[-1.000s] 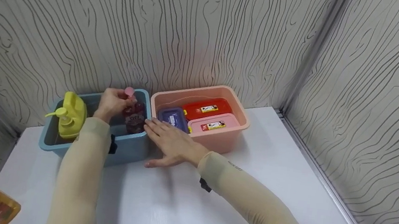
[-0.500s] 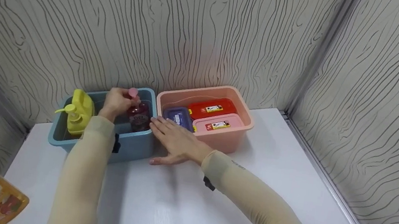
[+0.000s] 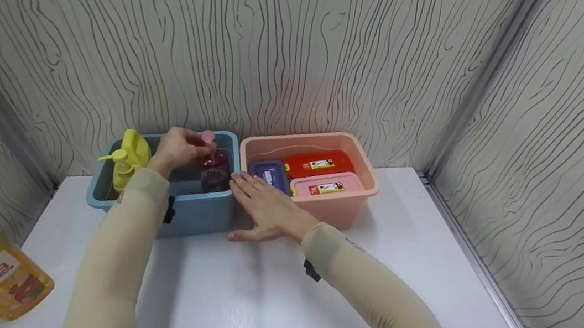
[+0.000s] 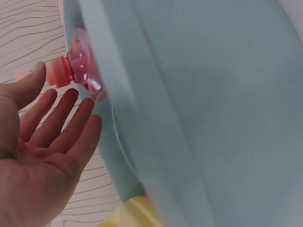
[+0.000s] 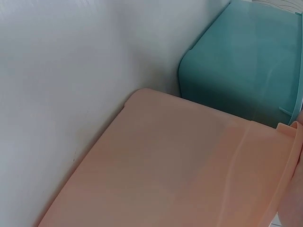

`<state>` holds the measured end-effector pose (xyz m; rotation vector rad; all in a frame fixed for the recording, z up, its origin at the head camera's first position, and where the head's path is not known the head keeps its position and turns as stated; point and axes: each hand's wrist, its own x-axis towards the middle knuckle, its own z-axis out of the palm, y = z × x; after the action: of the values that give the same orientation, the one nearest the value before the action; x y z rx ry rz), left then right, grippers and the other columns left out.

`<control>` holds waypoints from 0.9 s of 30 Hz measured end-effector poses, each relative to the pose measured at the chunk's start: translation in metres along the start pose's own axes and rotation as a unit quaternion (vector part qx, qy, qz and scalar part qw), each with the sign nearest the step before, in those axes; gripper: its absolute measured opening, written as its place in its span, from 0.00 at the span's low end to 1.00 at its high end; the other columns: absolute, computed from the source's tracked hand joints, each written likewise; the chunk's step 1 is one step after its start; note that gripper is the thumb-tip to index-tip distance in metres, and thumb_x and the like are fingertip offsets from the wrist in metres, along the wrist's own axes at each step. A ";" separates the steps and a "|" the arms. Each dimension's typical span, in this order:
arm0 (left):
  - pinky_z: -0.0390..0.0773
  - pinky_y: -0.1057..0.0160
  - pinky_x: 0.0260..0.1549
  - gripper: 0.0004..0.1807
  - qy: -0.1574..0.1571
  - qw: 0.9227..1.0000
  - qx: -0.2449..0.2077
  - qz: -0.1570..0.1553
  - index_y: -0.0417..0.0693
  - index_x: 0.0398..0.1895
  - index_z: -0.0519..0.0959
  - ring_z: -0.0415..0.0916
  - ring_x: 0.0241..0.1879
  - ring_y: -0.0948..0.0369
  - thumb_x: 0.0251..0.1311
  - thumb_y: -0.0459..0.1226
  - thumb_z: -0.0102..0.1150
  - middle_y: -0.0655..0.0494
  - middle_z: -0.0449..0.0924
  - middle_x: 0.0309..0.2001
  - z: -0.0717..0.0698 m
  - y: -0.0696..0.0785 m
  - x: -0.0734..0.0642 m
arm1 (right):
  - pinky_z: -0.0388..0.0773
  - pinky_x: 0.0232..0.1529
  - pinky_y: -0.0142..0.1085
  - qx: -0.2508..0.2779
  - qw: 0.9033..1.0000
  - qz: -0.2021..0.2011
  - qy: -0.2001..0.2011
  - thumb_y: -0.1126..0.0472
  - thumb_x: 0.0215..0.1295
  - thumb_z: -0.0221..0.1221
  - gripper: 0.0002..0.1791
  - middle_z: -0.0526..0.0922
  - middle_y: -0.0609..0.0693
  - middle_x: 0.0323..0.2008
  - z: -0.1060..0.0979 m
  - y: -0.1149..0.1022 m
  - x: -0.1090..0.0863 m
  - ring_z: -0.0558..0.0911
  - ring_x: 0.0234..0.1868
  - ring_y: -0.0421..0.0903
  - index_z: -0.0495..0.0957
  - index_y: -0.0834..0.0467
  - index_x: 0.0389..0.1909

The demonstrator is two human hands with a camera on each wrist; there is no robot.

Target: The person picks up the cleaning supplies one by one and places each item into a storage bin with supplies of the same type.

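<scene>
My left hand (image 3: 178,147) reaches into the light blue bin (image 3: 202,211) at a dark red pump bottle (image 3: 214,172) with a pink pump head. In the left wrist view the thumb (image 4: 31,85) overlaps the pump's stem, and the loosely spread fingers lie beside the bottle's coral collar (image 4: 59,71). The bottle stands upright by the bin's right wall. My right hand (image 3: 270,208) lies flat with fingertips at the meeting rims of the blue bin and the pink bin (image 3: 331,208). The right wrist view shows mostly the two bins' outer walls.
A yellow pump bottle (image 3: 132,158) stands at the blue bin's left end. Red (image 3: 297,164), pink (image 3: 331,183) and purple (image 3: 270,175) lidded boxes lie inside the pink bin. An orange pump bottle (image 3: 5,274) is at the white table's (image 3: 306,322) left edge. Patterned walls stand behind and right.
The head view has shifted, so the bins sit further right and the orange bottle shows whole. The red bottle keeps its place in the bin; both hands stay at nearly the same spots.
</scene>
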<state>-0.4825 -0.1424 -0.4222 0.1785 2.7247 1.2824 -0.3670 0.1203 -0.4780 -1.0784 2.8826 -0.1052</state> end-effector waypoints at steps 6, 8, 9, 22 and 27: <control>0.84 0.40 0.72 0.23 -0.012 0.997 0.064 0.029 0.38 0.70 0.83 0.84 0.65 0.42 0.80 0.41 0.65 0.36 0.87 0.66 -0.006 0.005 -0.006 | 0.41 0.96 0.50 0.001 1.000 0.002 0.005 0.14 0.68 0.49 0.66 0.37 0.45 0.95 0.001 0.002 -0.001 0.38 0.97 0.50 0.36 0.46 0.95; 0.85 0.40 0.70 0.23 -0.012 0.995 0.091 0.039 0.38 0.69 0.84 0.85 0.63 0.42 0.80 0.42 0.65 0.36 0.88 0.65 -0.008 0.006 -0.009 | 0.42 0.96 0.51 -0.002 1.000 -0.001 0.009 0.14 0.68 0.49 0.67 0.38 0.47 0.95 0.002 0.002 0.000 0.39 0.97 0.51 0.37 0.47 0.95; 0.85 0.40 0.69 0.23 -0.013 0.993 0.105 0.045 0.38 0.68 0.85 0.85 0.63 0.42 0.79 0.43 0.65 0.36 0.89 0.64 -0.009 0.006 -0.010 | 0.43 0.96 0.52 -0.005 1.000 -0.004 0.011 0.14 0.68 0.48 0.67 0.39 0.48 0.95 0.002 0.001 0.001 0.40 0.97 0.52 0.38 0.48 0.95; 0.84 0.38 0.72 0.31 -0.060 0.953 0.288 0.066 0.35 0.75 0.78 0.86 0.66 0.41 0.80 0.47 0.65 0.35 0.85 0.70 -0.010 0.019 -0.039 | 0.41 0.96 0.51 0.002 1.000 -0.003 0.012 0.14 0.67 0.47 0.67 0.39 0.48 0.96 0.003 0.001 0.000 0.39 0.97 0.51 0.37 0.48 0.95; 0.83 0.36 0.73 0.34 -0.056 0.945 0.316 0.068 0.35 0.77 0.75 0.85 0.67 0.40 0.80 0.50 0.66 0.34 0.85 0.70 -0.011 0.020 -0.053 | 0.43 0.96 0.53 -0.004 1.000 -0.004 0.014 0.14 0.68 0.48 0.67 0.42 0.50 0.95 0.003 0.002 0.000 0.40 0.97 0.52 0.38 0.48 0.95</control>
<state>-0.4311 -0.1469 -0.3967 0.4863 2.9567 0.3540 -0.3679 0.1216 -0.4809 -1.0999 2.9051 -0.1111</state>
